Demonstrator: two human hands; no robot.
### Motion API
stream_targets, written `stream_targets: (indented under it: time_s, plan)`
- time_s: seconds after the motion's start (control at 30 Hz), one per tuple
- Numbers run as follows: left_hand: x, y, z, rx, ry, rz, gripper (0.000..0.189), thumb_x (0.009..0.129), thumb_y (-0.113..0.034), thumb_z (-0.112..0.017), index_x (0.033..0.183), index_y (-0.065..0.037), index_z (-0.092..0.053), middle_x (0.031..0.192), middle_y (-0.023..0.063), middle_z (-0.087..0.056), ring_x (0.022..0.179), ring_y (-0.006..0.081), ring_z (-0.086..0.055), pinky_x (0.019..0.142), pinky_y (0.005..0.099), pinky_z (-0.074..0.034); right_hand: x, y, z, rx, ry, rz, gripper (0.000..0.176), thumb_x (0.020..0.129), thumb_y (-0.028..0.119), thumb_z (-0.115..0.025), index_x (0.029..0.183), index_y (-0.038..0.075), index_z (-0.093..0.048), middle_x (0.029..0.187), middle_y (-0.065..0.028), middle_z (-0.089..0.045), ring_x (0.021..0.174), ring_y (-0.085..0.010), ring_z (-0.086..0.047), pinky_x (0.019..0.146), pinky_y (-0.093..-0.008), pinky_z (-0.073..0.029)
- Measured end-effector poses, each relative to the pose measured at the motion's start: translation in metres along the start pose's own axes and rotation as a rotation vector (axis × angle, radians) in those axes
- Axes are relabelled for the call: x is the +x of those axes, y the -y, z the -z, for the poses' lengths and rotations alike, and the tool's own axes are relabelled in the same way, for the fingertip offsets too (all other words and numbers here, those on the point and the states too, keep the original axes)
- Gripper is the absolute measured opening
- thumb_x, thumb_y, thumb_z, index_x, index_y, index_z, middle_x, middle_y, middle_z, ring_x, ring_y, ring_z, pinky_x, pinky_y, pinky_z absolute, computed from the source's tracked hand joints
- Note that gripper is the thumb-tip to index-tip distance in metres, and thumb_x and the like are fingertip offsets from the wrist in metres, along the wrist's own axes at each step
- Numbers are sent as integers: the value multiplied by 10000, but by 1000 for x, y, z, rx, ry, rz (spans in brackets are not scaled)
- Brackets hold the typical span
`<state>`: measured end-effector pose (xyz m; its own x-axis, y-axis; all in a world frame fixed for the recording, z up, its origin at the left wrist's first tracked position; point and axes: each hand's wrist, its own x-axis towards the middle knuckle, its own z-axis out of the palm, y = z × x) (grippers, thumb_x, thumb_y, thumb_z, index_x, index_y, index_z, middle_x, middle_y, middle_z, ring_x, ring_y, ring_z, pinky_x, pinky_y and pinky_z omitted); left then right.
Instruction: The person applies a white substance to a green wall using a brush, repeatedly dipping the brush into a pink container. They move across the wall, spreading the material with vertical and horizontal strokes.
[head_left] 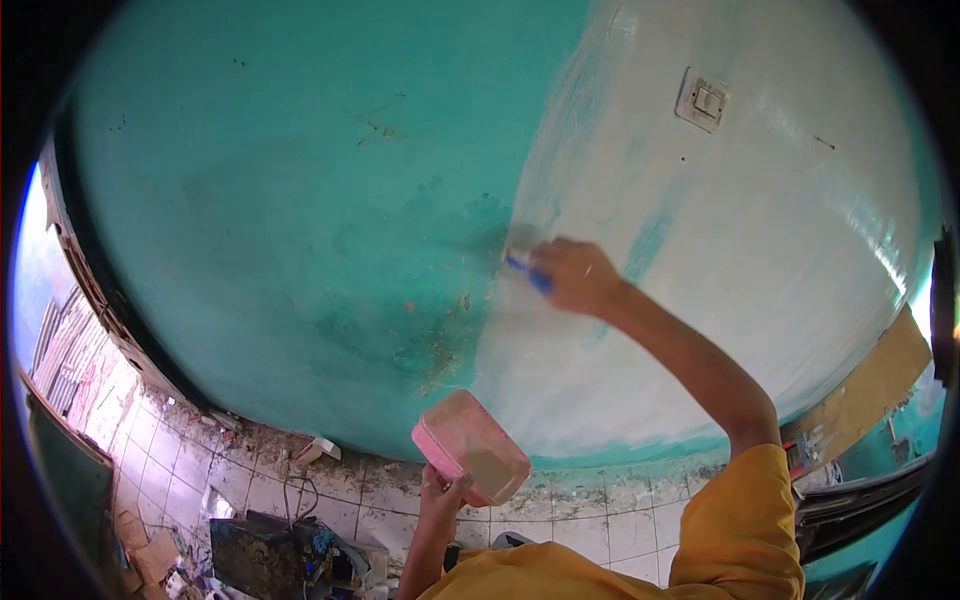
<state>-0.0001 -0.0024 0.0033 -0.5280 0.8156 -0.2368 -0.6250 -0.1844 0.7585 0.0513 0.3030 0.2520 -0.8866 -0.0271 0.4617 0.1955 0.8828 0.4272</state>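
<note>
My right hand (580, 277) is closed round the blue handle of a paintbrush (532, 272). The brush head is at the wall, on the border between white paint (600, 370) and green paint (300, 200); its bristles are blurred. Low in front of me, my left hand (440, 505) grips the side of a pink rectangular container (471, 448), thumb at its rim. The container is tilted and holds some pale paint at its lower end. Streaks of green show through the white area.
A light switch (702, 100) sits on the white part of the wall. Dirty white tiles (580, 540) cover the floor. A dark, stained box (255, 560) and debris lie at lower left. A brown board (860, 390) leans at right.
</note>
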Motion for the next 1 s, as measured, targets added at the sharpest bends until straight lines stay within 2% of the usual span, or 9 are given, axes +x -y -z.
stream_targets:
  time_s: [0.13, 0.2, 0.23, 0.27, 0.43, 0.57, 0.67, 0.83, 1.0]
  plan:
    - [-2, 5, -1, 41, -16, 64, 516, 864, -88, -659, 1293, -8, -383, 1149, 110, -580, 962, 164, -624, 778, 296, -548, 67, -44, 85, -103, -310, -382, 293, 847, 319, -680, 1015, 80, -702, 991, -153, -698, 912, -350, -661, 809, -421, -547]
    - [-1, 8, 2, 76, -51, 95, 501, 865, -95, -656, 1286, -9, -398, 1124, 97, -593, 925, 146, -625, 733, 272, -539, 87, -70, 115, -287, -621, -190, 224, 872, 258, -649, 1017, 92, -688, 963, -127, -688, 865, -315, -657, 754, -393, -555]
    - [0, 7, 3, 88, -12, 110, 550, 873, -117, -644, 1337, -25, -364, 1206, 104, -554, 1045, 198, -587, 820, 358, -537, 92, -74, 121, -354, -752, -91, 185, 891, 246, -615, 1000, 110, -678, 934, -103, -678, 851, -288, -646, 724, -385, -554]
    - [-1, 7, 4, 99, 25, 128, 599, 880, -140, -632, 1388, -41, -330, 1287, 112, -514, 1166, 251, -550, 906, 444, -534, 88, -71, 114, -337, -738, -93, 185, 891, 246, -615, 1000, 110, -678, 934, -103, -678, 851, -288, -646, 724, -385, -554]
    - [0, 16, 19, 120, 2, 97, 619, 879, -149, -646, 1397, -41, -325, 1298, 120, -511, 1176, 250, -549, 916, 430, -528, 38, -34, 24, -376, -541, -85, 401, 728, 112, -645, 1127, 149, -664, 1067, -74, -630, 861, -270, -611, 630, -374, -504]
    - [-6, 9, 14, 37, -133, -8, 571, 843, -139, -680, 1314, 1, -390, 1171, 108, -587, 963, 160, -620, 750, 289, -524, -46, 49, -105, -142, -218, -126, 504, 793, 89, -595, 1296, 116, -588, 1162, -135, -610, 986, -297, -604, 758, -426, -503]
    - [-5, 2, 19, 75, -178, 25, 601, 844, -122, -680, 1335, 12, -361, 1231, 129, -553, 1057, 186, -594, 842, 324, -517, -97, 100, -176, 104, -99, -110, 436, 797, 110, -603, 1232, 96, -612, 1089, -122, -607, 984, -298, -603, 772, -421, -511]
    - [12, 3, 32, 138, -161, -27, 621, 845, -93, -678, 1348, 15, -330, 1263, 141, -527, 1147, 216, -555, 947, 357, -478, -116, 124, -176, 448, -77, -337, 377, 842, 99, -629, 1218, 77, -613, 1041, -121, -637, 864, -301, -635, 737, -382, -531]
    - [32, 1, 22, 167, -111, -103, 592, 876, -129, -680, 1346, -17, -337, 1242, 126, -529, 1128, 213, -578, 899, 366, -535, -137, 140, -123, 1207, -315, -818, 283, 961, 107, -611, 1221, 0, -581, 987, -81, -658, 756, -103, -596, 641, -252, -496]
